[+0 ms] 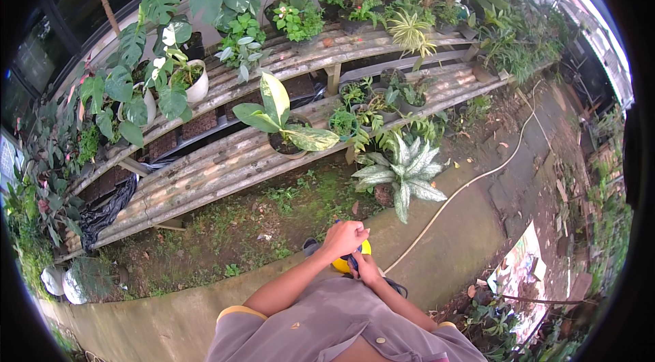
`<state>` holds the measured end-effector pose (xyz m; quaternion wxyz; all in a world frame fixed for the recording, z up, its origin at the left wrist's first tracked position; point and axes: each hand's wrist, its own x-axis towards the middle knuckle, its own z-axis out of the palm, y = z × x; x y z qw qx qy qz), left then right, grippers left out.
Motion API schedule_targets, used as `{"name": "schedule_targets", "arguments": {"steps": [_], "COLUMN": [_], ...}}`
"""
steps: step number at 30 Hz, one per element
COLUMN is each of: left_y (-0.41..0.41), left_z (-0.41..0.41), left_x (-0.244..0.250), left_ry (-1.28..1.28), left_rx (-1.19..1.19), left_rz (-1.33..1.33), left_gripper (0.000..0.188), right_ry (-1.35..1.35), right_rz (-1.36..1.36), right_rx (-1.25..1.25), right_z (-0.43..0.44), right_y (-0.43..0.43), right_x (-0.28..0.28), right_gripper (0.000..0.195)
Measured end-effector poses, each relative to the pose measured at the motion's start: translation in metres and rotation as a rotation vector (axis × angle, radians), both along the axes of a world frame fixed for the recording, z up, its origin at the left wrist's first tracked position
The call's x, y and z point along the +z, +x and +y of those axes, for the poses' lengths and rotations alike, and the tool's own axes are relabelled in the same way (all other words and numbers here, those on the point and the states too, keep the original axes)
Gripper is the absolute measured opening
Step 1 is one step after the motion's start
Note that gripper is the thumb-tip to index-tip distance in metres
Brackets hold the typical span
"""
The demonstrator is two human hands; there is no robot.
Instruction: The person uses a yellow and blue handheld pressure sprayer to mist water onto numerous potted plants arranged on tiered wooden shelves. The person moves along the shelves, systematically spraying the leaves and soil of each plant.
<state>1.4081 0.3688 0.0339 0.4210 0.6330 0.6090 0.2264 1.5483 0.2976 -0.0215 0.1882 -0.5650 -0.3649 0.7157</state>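
Note:
My left hand (346,237) is closed over the upper part of a dark blue tool or handle (353,261), most of which the hands hide. Just below it, near my shirt, my right hand (367,267) grips the same blue object. Behind both hands shows a round yellow thing (366,248), partly covered; its kind cannot be told. A dark cord or strap (398,287) loops out beside my waist. The nearest plant is a silvery-leaved dieffenbachia (401,172), ahead of the hands and a little to the right.
Two tiers of corrugated shelving (204,173) carry potted plants, among them a variegated broad-leaved plant (279,121). A pale hose (463,188) crosses the concrete path (450,231). Black plastic sheeting (105,211) hangs at the left. Litter (522,280) lies at the lower right.

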Motion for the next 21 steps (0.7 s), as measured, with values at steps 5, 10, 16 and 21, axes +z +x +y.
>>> {"name": "schedule_targets", "arguments": {"steps": [5,10,16,21], "left_y": [0.029,0.065,0.130,0.182], "left_z": [0.040,0.048,0.053,0.050], "left_x": [0.087,0.122,0.060,0.005], "left_ry": [0.253,0.254,0.285,0.222], "left_rx": [-0.128,-0.173,-0.089,-0.043], "left_rz": [-0.110,-0.157,-0.021,0.028], "left_gripper": [0.042,0.040,0.039,0.039], "right_ry": [0.013,-0.008,0.000,-0.030], "right_rz": [-0.020,0.111,0.180,0.136], "right_rx": [-0.156,-0.224,-0.261,-0.191], "right_z": [-0.007,-0.006,0.014,0.029], "right_y": [0.021,0.055,0.111,0.158], "right_x": [-0.001,0.010,0.009,0.005], "right_gripper": [0.051,0.050,0.044,0.048]}}
